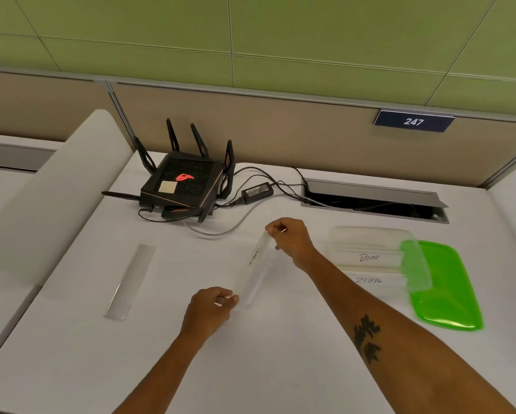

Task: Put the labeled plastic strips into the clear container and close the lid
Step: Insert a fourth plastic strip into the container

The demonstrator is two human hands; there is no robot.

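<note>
Both hands hold one clear labeled strip (253,264) above the white desk. My right hand (289,239) pinches its far end and my left hand (213,304) pinches its near end. Another clear strip (131,280) lies flat on the desk to the left. The clear container (370,234) sits at the right with two strips inside, one marked BEAR (369,257) and one marked ZEBRA (368,280). The green lid (448,294) lies beside the container on its right, partly under its edge.
A black router (180,183) with antennas, a power adapter (256,191) and cables sit at the back. An open cable hatch (373,201) lies behind the container. A white divider (56,189) slopes up on the left. A partition wall runs along the rear.
</note>
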